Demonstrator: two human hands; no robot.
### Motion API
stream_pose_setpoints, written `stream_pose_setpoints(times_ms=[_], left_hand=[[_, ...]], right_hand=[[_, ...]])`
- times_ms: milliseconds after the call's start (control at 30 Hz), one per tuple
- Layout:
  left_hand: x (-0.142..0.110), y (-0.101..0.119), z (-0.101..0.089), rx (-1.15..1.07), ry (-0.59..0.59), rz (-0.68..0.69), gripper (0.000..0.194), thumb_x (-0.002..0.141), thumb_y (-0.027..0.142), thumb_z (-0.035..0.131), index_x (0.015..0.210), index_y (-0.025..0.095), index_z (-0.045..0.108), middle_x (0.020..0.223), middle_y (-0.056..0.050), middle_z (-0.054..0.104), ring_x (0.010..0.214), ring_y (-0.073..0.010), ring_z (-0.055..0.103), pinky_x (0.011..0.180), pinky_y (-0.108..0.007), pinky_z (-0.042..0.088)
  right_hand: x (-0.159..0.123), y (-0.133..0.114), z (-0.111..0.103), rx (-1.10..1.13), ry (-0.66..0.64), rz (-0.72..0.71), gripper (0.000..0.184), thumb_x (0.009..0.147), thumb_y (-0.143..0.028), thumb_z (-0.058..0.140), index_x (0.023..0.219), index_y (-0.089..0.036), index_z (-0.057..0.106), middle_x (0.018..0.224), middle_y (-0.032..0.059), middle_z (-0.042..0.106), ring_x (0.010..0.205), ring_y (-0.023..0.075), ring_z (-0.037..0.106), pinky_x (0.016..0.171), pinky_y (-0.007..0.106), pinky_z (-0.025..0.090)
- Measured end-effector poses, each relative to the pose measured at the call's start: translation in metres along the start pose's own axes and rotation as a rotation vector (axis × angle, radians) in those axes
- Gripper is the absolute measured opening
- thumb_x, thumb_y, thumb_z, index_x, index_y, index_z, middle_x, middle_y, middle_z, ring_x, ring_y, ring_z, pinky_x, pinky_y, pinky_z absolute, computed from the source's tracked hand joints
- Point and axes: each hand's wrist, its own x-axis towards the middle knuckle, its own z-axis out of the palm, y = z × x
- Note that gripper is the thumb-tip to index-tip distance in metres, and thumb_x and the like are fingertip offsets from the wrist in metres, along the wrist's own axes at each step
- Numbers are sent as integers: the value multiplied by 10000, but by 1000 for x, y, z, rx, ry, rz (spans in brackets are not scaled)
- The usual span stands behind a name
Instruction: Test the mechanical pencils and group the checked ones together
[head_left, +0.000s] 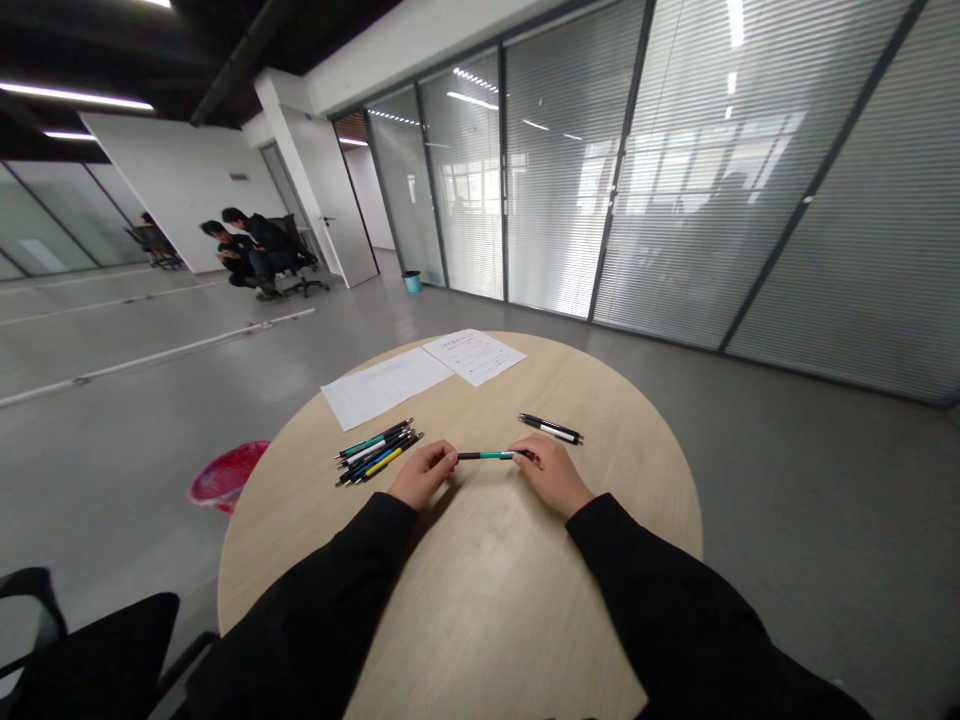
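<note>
A black and green pen (pixel 491 456) spans the gap between my two hands, lying level just over the round table (pixel 480 580). My left hand (pixel 426 474) is closed, pinching the pen's black end. At the other end, the thumb and fingers of my right hand (pixel 553 472) grip the pen, hiding its tip. Left of my left hand lies a pile of several pens (pixel 379 452) with green, white, blue and yellow barrels. Beyond my right hand, black pens with some white (pixel 551 429) rest side by side.
Two printed paper sheets (pixel 390 385) lie at the table's far side. A red basket (pixel 225 480) stands on the floor to the left, and a black chair (pixel 97 650) is at lower left. Two people (pixel 259 250) sit far off; a blue bin (pixel 412 282) stands by the glass wall.
</note>
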Motion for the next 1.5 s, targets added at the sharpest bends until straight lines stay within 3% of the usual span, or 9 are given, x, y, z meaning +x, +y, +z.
stream_pose_setpoints(times_ms=[667, 1000, 1233, 1367, 1500], left_hand=[[1, -4, -1, -42, 38, -22, 351, 828, 514, 585, 729, 177, 563, 577, 36, 497, 524, -112, 428, 524, -234, 343], [5, -8, -2, -153, 207, -24, 374, 783, 530, 650, 756, 161, 603, 645, 7, 569, 549, -116, 505, 535, -237, 397], [9, -4, 4, -328, 327, -46, 350, 763, 498, 688, 784, 160, 601, 668, 6, 588, 570, -109, 532, 554, -232, 418], [9, 6, 8, -385, 286, -17, 307, 768, 435, 716, 844, 159, 603, 714, -14, 625, 655, -128, 579, 602, -234, 444], [6, 19, 13, -402, 233, 54, 278, 809, 410, 694, 908, 164, 613, 885, -66, 687, 750, -150, 607, 659, -257, 471]], right_hand=[[0, 3, 2, 34, 45, 52, 157, 831, -156, 610, 952, -189, 705, 887, 41, 688, 725, 156, 574, 715, 300, 460], [-4, -11, 4, -27, -65, 28, 146, 839, -134, 595, 958, -203, 642, 857, 32, 670, 785, 180, 597, 735, 300, 450], [-11, -35, 10, -243, -183, -157, 202, 902, -120, 521, 1070, -195, 604, 946, 71, 650, 882, 207, 572, 801, 314, 419], [-16, -45, 19, -416, -248, -297, 240, 943, -152, 493, 1131, -206, 632, 905, 78, 617, 847, 201, 543, 754, 307, 386], [-19, -54, 25, -451, -255, -383, 198, 950, -154, 484, 1018, -197, 666, 851, 69, 588, 789, 195, 513, 696, 308, 354]])
